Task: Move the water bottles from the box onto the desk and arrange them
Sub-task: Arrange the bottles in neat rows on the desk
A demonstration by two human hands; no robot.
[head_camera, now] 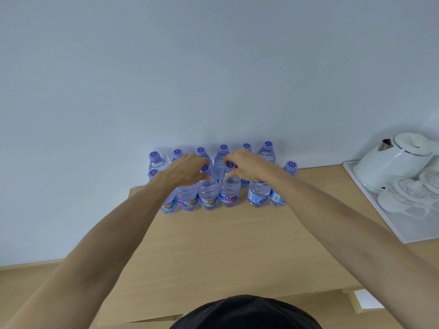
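Several clear water bottles with purple caps stand in two rows at the far edge of the light wooden desk [225,245], against the white wall. My left hand [187,170] grips the neck of a front-row bottle [207,191]. My right hand [244,165] pinches the neck of the bottle beside it [229,189], just under its cap. Both bottles stand upright on the desk. The box is out of view.
A white tray [370,210] lies on the desk's right side with a white kettle [392,160] and white lidded cups [403,195] on it. The desk's left edge drops to the floor [35,281]. A bottle [279,193] stands at the row's right end.
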